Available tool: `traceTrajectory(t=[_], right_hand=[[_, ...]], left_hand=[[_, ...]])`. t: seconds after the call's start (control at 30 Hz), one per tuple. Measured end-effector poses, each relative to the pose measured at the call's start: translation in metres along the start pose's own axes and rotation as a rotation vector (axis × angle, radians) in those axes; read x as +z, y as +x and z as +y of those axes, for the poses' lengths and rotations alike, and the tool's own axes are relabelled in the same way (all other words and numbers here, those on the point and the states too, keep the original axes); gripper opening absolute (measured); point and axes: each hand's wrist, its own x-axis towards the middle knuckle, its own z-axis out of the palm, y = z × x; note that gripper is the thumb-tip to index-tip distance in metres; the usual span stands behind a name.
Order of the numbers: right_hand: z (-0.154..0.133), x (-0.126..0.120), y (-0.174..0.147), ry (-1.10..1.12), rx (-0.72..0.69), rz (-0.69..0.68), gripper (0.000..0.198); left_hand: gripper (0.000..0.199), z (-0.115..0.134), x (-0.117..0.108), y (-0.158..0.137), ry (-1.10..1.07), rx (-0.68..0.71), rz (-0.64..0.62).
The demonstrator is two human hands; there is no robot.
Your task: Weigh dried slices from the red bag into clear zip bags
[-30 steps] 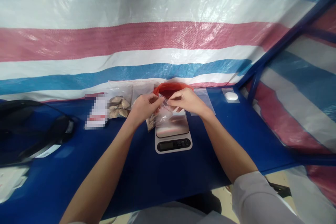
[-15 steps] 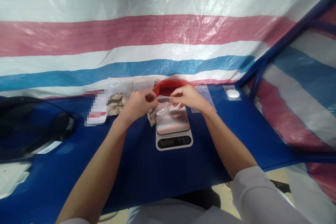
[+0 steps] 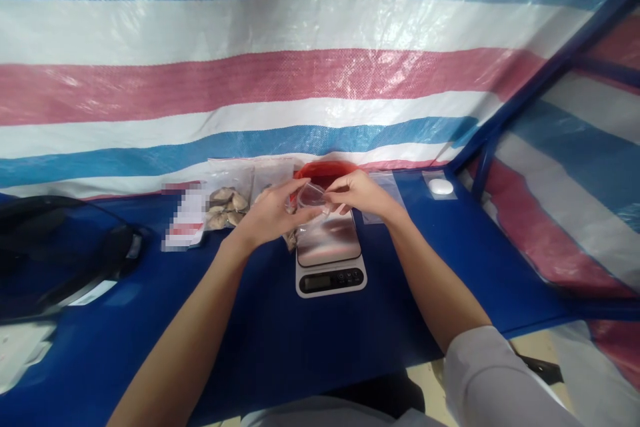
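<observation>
A small clear plastic bag [image 3: 311,199] is held up just above the steel platform of a kitchen scale [image 3: 329,255], near the middle of the counter's far edge. Its mouth is pulled into an open loop, likely so that something can go in or be checked. The left hand [image 3: 273,213] grips one side of the bag's rim between thumb and fingers, palm turned partly upward under the bag to support it. The right hand [image 3: 361,192] pinches the opposite side of the rim with thumb and forefinger, the other fingers curled; both are closed on the plastic, and the pull between them is what keeps the mouth spread. What the bag holds is hard to tell, since the film is clear and glare covers it.

The scale sits with its display facing the person, so it can be read from the near edge. Right behind it, against the striped tarp, stands a red container [image 3: 325,172], within easy reach of both hands. To the left along the far edge lies a filled clear bag of pale shells [image 3: 227,205], with a flat packet just beside it. To the right, flat empty bags [image 3: 385,195] lie ready, and a small white object [image 3: 441,185] rests near the far right corner. A dark bag [image 3: 60,253] lies at the left edge of the blue counter [image 3: 280,340]
</observation>
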Motion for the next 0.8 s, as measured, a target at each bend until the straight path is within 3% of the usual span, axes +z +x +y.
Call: traceTrajectory(t=[0.3,0.37,0.6,0.8], right_hand=[[-0.001,-0.001,0.001,-0.001,0.011,0.007,0.013],[0.000,-0.001,0.002,0.004,0.006,0.020,0.012],[0.005,-0.006,0.002,0.000,-0.013,0.037,0.016],[0.001,-0.015,-0.005,-0.092,-0.114,0.164,0.025]], left_hand=[[0.117,-0.004,0.035,0.000,-0.025,0.028,0.031],[0.111,-0.005,0.040,0.000,-0.018,0.041,0.073],[0.060,-0.007,0.038,0.000,-0.089,0.070,0.181],[0.063,-0.013,0.037,0.001,-0.148,-0.023,0.164]])
